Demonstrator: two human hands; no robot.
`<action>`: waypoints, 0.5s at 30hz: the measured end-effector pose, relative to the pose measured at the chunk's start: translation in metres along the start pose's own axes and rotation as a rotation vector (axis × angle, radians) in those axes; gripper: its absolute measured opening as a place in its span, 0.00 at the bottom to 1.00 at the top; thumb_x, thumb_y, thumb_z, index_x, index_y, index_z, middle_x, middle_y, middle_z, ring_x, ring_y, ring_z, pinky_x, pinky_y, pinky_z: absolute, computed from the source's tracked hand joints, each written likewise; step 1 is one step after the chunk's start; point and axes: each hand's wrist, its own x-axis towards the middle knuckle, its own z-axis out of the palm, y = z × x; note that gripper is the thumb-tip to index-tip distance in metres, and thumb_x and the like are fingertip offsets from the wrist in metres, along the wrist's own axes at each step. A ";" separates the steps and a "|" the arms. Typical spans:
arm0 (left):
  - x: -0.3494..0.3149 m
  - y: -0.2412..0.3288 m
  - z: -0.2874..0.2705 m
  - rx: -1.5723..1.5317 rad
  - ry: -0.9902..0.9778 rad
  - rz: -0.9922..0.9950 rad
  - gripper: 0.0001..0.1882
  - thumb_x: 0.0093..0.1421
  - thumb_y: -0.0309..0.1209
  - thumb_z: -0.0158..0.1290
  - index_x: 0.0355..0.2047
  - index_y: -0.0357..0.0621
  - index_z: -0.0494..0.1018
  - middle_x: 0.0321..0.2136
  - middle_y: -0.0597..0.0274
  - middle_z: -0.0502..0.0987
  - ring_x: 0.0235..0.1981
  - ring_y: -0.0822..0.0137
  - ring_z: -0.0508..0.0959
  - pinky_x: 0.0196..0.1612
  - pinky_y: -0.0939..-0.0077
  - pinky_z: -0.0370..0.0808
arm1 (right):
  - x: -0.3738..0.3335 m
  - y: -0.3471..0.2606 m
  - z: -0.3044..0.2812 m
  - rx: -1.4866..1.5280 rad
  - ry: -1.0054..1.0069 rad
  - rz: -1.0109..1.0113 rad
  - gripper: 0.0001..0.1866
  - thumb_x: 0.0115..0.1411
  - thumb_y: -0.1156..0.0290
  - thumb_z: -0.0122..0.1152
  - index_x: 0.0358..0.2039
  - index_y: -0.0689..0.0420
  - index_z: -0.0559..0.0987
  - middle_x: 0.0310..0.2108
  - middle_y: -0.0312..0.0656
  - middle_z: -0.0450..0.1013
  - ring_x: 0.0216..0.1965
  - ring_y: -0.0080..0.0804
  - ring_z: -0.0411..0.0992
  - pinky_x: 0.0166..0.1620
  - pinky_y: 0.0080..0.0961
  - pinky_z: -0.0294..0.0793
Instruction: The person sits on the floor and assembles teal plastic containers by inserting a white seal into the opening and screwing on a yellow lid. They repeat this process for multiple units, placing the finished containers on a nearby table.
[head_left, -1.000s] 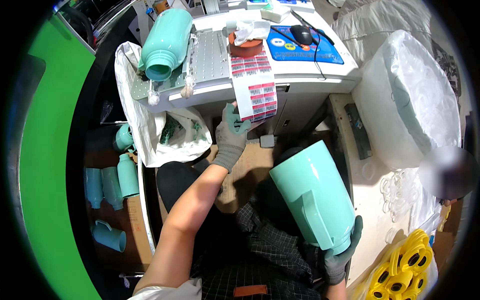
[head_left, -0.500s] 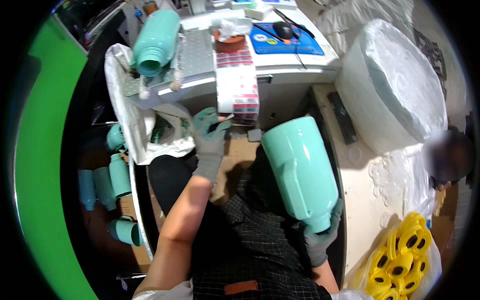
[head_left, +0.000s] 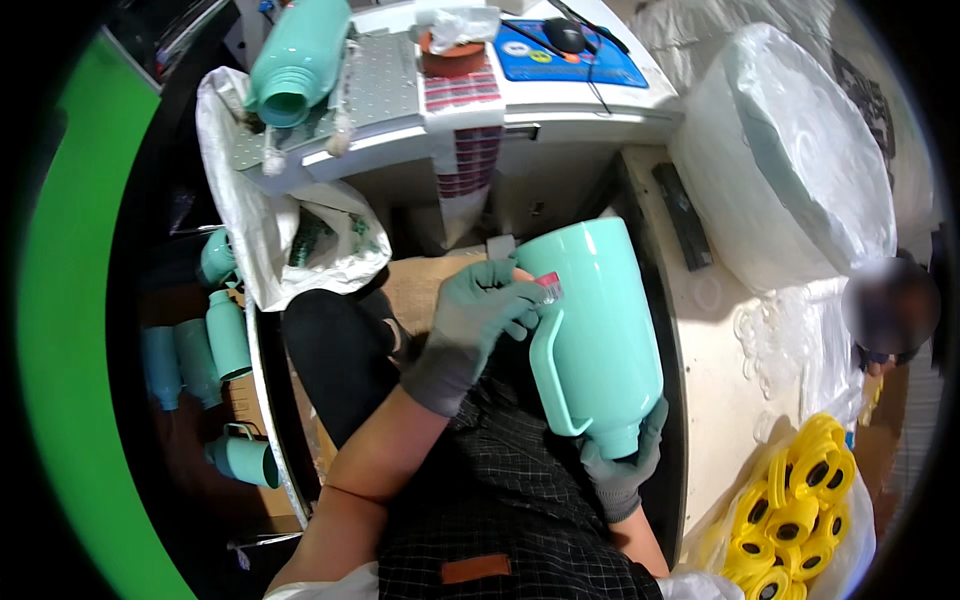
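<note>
A large mint-green thermos jug body [head_left: 605, 320] with a side handle rests at a tilt over my lap, its narrow neck pointing toward me. My right hand [head_left: 625, 465], in a grey glove, grips it around the neck. My left hand [head_left: 490, 305], gloved in grey and green, pinches a small red-and-white sticker [head_left: 549, 287] close to the jug's wall, just above the handle. Whether the sticker touches the jug, I cannot tell. Ahead of me a strip of printed stickers [head_left: 470, 160] hangs over the desk's front edge.
Another mint jug body [head_left: 300, 65] lies on the desk at the upper left. Several more jugs [head_left: 228, 335] sit in a box at left. At right are a big white bag [head_left: 780, 170] and a bag of yellow plastic parts [head_left: 795, 520]. A person stands at far right.
My left hand has come from the sticker strip to the jug, now carrying a sticker. The jug has turned, so its handle shows at the left. The hanging strip has swung or twisted.
</note>
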 end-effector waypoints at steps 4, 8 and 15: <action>0.018 -0.013 -0.038 0.576 0.061 0.085 0.17 0.59 0.41 0.67 0.39 0.43 0.76 0.31 0.66 0.80 0.32 0.72 0.79 0.37 0.77 0.76 | -0.011 0.010 0.003 0.029 0.091 0.165 0.55 0.48 0.69 0.73 0.73 0.67 0.55 0.65 0.54 0.67 0.60 0.42 0.72 0.62 0.37 0.73; 0.017 0.032 -0.101 1.134 0.448 0.314 0.29 0.52 0.46 0.70 0.48 0.47 0.72 0.42 0.55 0.77 0.44 0.54 0.78 0.48 0.59 0.76 | 0.019 0.003 -0.017 0.058 0.180 0.200 0.55 0.59 0.45 0.67 0.74 0.66 0.53 0.71 0.55 0.59 0.68 0.47 0.63 0.69 0.46 0.63; 0.097 0.173 -0.230 2.167 0.758 1.247 0.38 0.51 0.34 0.64 0.63 0.51 0.65 0.63 0.55 0.68 0.62 0.46 0.68 0.61 0.47 0.69 | 0.101 -0.012 0.001 0.123 0.243 -0.098 0.58 0.58 0.37 0.68 0.73 0.69 0.56 0.72 0.55 0.58 0.71 0.49 0.60 0.72 0.45 0.57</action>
